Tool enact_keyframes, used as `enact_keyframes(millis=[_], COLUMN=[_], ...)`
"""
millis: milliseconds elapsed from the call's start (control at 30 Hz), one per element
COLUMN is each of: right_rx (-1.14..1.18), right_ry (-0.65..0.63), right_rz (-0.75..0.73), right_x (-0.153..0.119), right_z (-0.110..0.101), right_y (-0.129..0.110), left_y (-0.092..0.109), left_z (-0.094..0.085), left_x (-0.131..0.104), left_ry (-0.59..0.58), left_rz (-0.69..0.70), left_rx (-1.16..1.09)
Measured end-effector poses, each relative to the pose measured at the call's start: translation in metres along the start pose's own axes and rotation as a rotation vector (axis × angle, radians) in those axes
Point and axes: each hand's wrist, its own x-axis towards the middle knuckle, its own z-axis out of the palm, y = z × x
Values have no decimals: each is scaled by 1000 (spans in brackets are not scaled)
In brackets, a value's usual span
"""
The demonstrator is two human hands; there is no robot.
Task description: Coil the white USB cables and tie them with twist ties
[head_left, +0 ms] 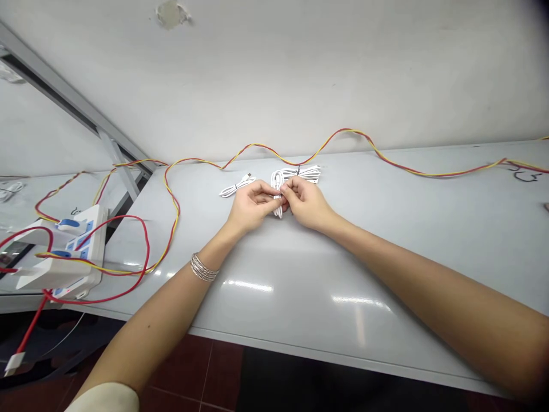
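A coiled white cable (pixel 278 182) stands upright between my two hands over the grey tabletop. My left hand (pixel 254 204) pinches it from the left, thumb and fingers closed around its middle. From the right, my right hand (pixel 305 201) has its thumb and fingertips pressed to the same spot, where a dark tie seems to cross the bundle; the fingers partly hide it. Behind my right hand lies a pile of white cables (pixel 309 173) with a black tie. Another tied white cable (pixel 237 186) with a metal plug rests just behind my left hand.
A red and yellow twisted wire (pixel 257 145) runs along the back by the white wall. At left, a white power strip (pixel 92 246) holds plugs and red cords. Small black ties (pixel 524 175) lie at the far right. A metal frame post (pixel 122 163) stands at back left.
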Motion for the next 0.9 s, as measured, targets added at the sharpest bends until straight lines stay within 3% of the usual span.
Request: enact_keyframes(millis=[333,533,700,900], right_rx=[26,158,223,267], right_ry=[13,-6,1,5], right_rz=[6,38,48,20], right_x=[1,0,1,1], right_z=[1,0,0,1], right_y=[2,-6,-6,-3], left_y=[-1,0,2,2], left_z=[0,0,1,-1], left_x=[0,0,0,1], left_ry=[-5,-10,50,92], left_rz=[111,72,79,-5], left_rx=[101,28,-22,-140])
